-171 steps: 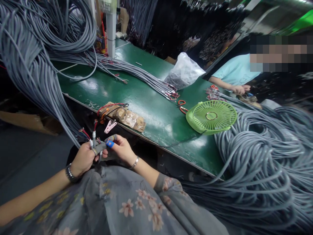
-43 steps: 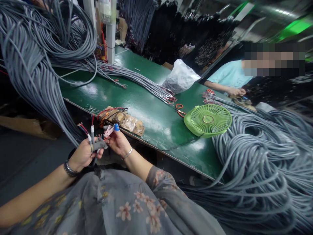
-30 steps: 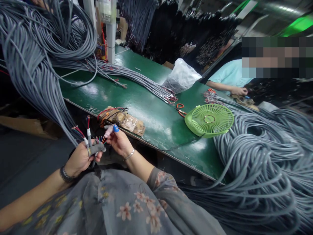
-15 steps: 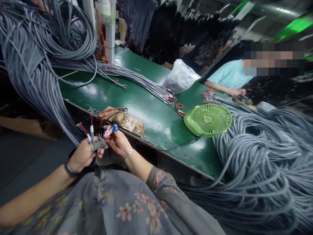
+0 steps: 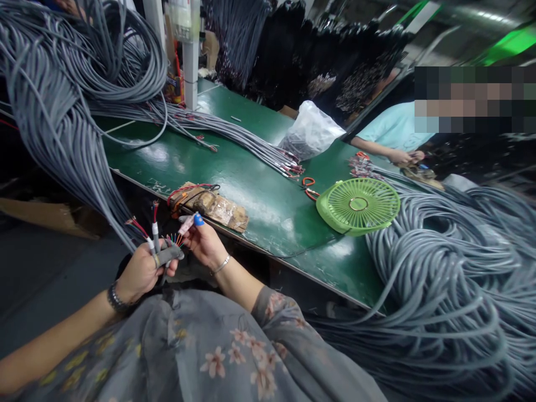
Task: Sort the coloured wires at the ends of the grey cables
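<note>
Grey cables (image 5: 156,237) are gripped in my left hand (image 5: 142,268), whose thumb wears a grey cover. Red and dark wire ends stick up from two white-banded cables, and thin coloured wires (image 5: 176,240) fan out beside the thumb towards my right hand. My right hand (image 5: 205,245), with a blue cover on its thumb tip, pinches a small pale pink clip-like piece (image 5: 185,225) close to those thin wires. Whether the piece touches the wires is too small to tell. Both hands are just off the near edge of the green table (image 5: 268,206).
A taped cardboard piece (image 5: 226,211) with wires lies at the table edge. Beyond are a green fan (image 5: 358,204), a cable bundle (image 5: 243,139) and a plastic bag (image 5: 312,131). Cable heaps flank me left (image 5: 62,123) and right (image 5: 444,279). Across the table, a person's hands (image 5: 406,157) work.
The pale pink piece has turned and looks narrower between my right fingers. The thin coloured wires beside it show more clearly. My left hand has dipped slightly and still holds the cables.
</note>
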Available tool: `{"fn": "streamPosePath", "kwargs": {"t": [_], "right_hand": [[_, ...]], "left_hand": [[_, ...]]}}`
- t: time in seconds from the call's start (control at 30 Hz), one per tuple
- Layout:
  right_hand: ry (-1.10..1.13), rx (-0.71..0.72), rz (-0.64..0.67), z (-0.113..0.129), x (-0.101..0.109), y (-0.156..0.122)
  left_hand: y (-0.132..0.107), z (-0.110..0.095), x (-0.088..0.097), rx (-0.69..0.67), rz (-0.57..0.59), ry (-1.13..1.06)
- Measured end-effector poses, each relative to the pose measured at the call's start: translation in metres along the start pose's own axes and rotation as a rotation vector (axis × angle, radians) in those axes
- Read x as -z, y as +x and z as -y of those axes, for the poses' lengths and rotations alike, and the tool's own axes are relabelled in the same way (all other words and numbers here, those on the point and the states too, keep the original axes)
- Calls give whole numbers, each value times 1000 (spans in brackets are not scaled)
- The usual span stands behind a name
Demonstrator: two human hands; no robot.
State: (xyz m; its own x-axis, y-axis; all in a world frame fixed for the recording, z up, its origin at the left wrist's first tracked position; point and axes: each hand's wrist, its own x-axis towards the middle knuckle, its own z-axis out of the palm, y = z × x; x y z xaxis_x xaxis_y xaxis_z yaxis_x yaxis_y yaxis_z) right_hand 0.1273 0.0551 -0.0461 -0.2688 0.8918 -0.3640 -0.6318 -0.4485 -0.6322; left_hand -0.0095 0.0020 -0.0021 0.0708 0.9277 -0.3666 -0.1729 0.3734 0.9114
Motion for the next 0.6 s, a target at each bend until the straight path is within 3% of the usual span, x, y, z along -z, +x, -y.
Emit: {"fn": "streamPosePath", "kwargs": {"t": [0.13,0.3,0.5,0.6], "right_hand": [[-64,54,-12,-3,4,0],[-265,302,-61,-11,15,4],[-151,83,46,-6,9,10],[-92,65,21,-3,5,11]], "left_hand": [[0,0,1,-24,-50,-13],[3,-5,-1,-9,-53,-23],[7,-2,-3,10,-40,-27],[7,-1,-4,16,-45,-16]]}}
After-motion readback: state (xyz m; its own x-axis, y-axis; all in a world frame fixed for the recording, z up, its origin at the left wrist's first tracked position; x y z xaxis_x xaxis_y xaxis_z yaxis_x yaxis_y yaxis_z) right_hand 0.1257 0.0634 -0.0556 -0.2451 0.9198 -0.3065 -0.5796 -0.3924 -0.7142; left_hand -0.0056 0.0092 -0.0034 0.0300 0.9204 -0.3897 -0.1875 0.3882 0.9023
